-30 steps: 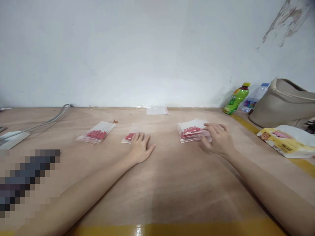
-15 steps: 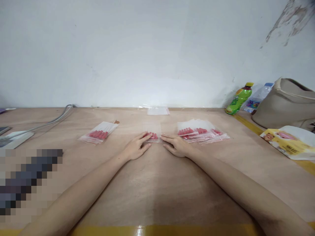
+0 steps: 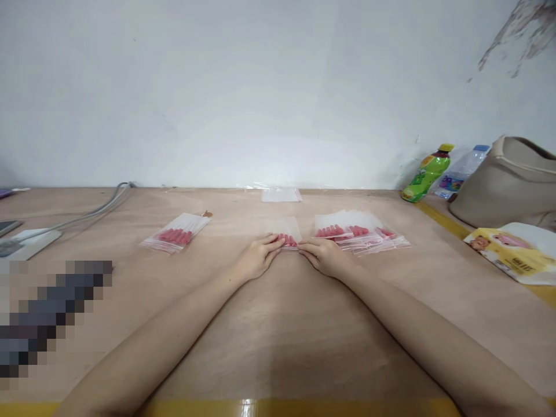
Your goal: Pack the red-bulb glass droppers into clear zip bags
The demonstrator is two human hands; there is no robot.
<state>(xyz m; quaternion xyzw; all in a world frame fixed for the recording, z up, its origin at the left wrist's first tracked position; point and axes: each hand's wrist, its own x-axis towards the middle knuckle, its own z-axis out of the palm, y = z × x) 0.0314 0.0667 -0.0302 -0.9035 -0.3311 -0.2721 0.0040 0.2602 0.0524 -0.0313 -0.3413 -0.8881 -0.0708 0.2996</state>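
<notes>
A clear zip bag [image 3: 287, 229] with several small red pieces lies flat in the middle of the table. My left hand [image 3: 259, 256] pinches its lower left corner, thumb against fingers. At the lower right corner, my right hand [image 3: 325, 256] has its fingers and thumb closed on the bag's edge. Just right of that hand is an overlapping pile of similar bags [image 3: 362, 233] with red pieces. Further left, more zip bags [image 3: 177, 231] with red pieces lie stacked at a slant.
Empty clear bags [image 3: 281, 195] lie by the wall. A green bottle [image 3: 428, 175], a clear bottle [image 3: 461, 172], a beige bag [image 3: 504, 185] and a yellow-white package [image 3: 512, 249] stand or lie at the right. A grey cable [image 3: 93, 214] and a blurred dark object [image 3: 56, 310] are at the left.
The middle bag has shifted slightly right, with both hands moving along. The fingers of both hands, spread before, have drawn together at its lower corners.
</notes>
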